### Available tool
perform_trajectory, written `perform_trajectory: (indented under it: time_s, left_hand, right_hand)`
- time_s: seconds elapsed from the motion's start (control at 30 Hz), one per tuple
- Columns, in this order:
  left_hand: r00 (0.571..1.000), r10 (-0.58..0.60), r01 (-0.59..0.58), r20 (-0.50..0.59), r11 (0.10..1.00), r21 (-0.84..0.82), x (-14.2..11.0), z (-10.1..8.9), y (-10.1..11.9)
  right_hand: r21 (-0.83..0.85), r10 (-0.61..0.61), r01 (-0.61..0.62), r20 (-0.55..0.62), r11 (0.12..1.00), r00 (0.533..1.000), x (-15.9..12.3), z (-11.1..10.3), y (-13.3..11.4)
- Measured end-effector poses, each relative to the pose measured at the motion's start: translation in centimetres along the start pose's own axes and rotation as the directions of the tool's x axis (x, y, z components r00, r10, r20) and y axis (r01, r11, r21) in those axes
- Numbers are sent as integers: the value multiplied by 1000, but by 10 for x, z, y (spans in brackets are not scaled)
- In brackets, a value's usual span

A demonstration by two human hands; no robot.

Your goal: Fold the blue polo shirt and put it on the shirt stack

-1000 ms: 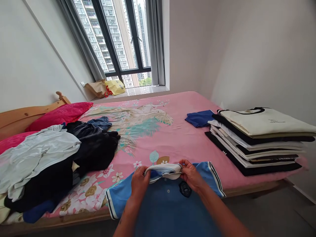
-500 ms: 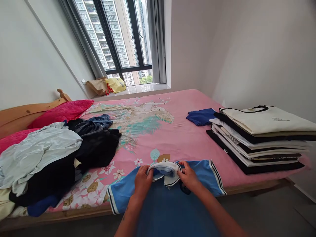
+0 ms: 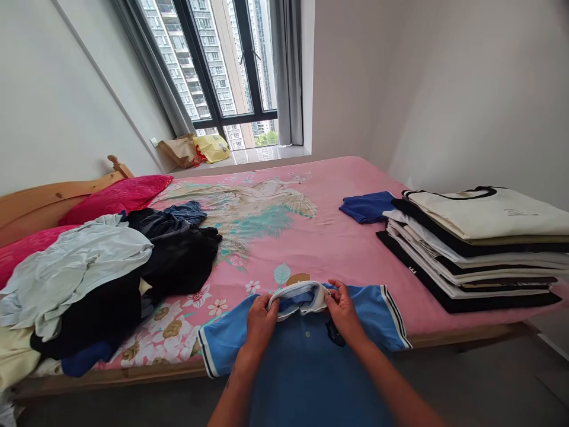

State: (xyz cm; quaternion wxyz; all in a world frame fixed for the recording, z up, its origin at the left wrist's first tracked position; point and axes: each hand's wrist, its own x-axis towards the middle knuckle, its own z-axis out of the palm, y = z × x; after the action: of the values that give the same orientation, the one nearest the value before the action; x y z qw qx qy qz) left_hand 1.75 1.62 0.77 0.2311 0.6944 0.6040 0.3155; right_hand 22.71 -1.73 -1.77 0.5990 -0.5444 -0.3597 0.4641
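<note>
A blue polo shirt (image 3: pixel 306 367) lies over the near edge of the bed, its sleeves spread on both sides and its body hanging down toward me. Black and white stripes trim the sleeve cuffs. My left hand (image 3: pixel 261 320) is closed on the left side of the white collar (image 3: pixel 288 292). On the collar's other side, my right hand (image 3: pixel 344 311) pinches the fabric between thumb and fingers. A dark emblem (image 3: pixel 334 334) shows on the chest beside my right wrist. The lower hem is out of view.
At the left lies a heap of unfolded clothes (image 3: pixel 102 279), beside red pillows (image 3: pixel 115 198). A tall stack of folded shirts (image 3: pixel 475 255) stands on the bed (image 3: pixel 302 249) at the right, near a folded blue garment (image 3: pixel 365 207). Bags (image 3: pixel 211 148) rest on the windowsill.
The collar has been pulled flatter and more closed, and a button below it now shows. Both hands keep their hold. The view has shifted slightly.
</note>
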Motion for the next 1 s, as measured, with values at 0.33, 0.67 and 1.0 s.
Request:
perform_trajectory:
  time_s: [0.33, 0.67, 1.0]
  left_hand:
    - [899, 436, -419, -45, 884, 206, -5, -16, 9]
    - [761, 304, -505, 573, 832, 228, 5, -31, 3]
    - [815, 260, -387, 518, 910, 151, 25, -49, 12]
  right_hand:
    - [-630, -439, 551, 344, 548, 830, 7, -8, -32]
    - [-588, -63, 719, 756, 370, 651, 10, -20, -38]
    - [-601, -117, 692, 715, 401, 689, 24, -16, -56]
